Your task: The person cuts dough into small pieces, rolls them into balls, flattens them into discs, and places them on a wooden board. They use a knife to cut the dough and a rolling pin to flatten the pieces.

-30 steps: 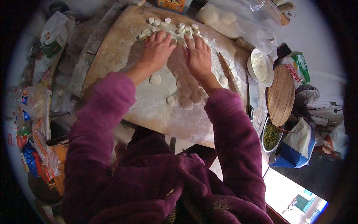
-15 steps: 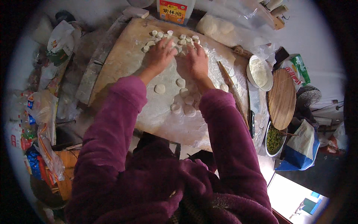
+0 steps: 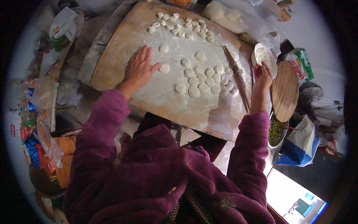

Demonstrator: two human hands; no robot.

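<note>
My left hand lies open on the floured wooden board, fingers stretched, its thumb beside a flattened dough round. Another dough round sits just beyond it. At the right, my right hand is at the near side of the white bowl of flour, fingers drawn together; what they hold, if anything, cannot be made out. Several dough discs lie grouped between my hands. Small cut dough pieces are scattered at the board's far side.
A long thin rolling pin lies along the board's right side. Right of it are a round wooden lid and a bowl of chopped green filling. Dough under clear plastic rests at the back. Plastic bags crowd the left.
Both hands have left the small dough pieces at the far side. My left hand came nearer and leftward onto the board; my right hand moved right to the flour bowl. The view has shifted.
</note>
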